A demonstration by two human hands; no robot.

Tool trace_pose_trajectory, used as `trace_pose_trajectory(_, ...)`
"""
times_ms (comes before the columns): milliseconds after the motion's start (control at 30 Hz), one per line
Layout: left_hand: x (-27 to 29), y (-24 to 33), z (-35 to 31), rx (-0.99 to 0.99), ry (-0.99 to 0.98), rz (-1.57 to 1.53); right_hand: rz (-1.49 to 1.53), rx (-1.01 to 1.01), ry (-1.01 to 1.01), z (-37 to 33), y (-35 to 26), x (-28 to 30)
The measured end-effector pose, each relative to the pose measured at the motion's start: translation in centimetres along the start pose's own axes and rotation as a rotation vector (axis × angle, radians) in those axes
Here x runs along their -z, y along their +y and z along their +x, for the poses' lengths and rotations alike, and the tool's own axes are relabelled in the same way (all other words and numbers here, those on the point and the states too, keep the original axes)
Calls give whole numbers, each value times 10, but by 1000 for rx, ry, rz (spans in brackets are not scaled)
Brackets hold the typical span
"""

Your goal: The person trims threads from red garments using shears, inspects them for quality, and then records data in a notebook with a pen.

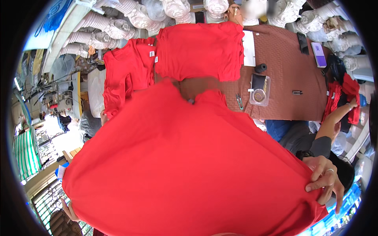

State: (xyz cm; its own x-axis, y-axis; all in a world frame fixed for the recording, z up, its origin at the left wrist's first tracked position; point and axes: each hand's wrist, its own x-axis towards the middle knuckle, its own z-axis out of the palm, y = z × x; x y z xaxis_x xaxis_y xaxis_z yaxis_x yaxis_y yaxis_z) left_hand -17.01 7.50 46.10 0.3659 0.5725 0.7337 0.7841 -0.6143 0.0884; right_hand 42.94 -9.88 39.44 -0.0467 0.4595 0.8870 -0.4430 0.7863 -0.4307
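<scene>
A large plain red garment (189, 165) is spread wide in front of me and covers most of the near view. My left hand (70, 210) is at its lower left edge; some fingers show and the rest is behind the cloth. On the right side, my right hand (326, 179), with a ring, is closed on the fabric, thumb in front. Beyond it, a stack of red garments (201, 51) lies on the table's brown cloth (283, 78). More red garments (130, 65) with white labels lie to its left.
A clear box (264, 100), black thread spool (260, 68), green snips (239, 101), dark snips (297, 93), phone (302, 43) and purple-white box (319, 55) lie on the table. At right, another person's arm (334, 118) reaches toward red cloth (350, 92). White balusters (177, 10) line the back.
</scene>
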Motion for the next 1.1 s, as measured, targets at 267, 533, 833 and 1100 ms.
trace_pose_trajectory(267, 27, 23, 19, -58, 179, -369, -1, -237, 178, -23, 0, 9)
trace_pose_trajectory(533, 50, 79, 44, 408, -876, -261, -627, -668, 974, -108, 55, 3)
trace_pose_trajectory(833, -43, 83, 29, 75, -174, -510, 376, -944, 672, 21, 236, 89)
trace_pose_trajectory(1100, -94, 128, 37, 49, -221, -814, 71, -1573, 18, -101, 297, 76)
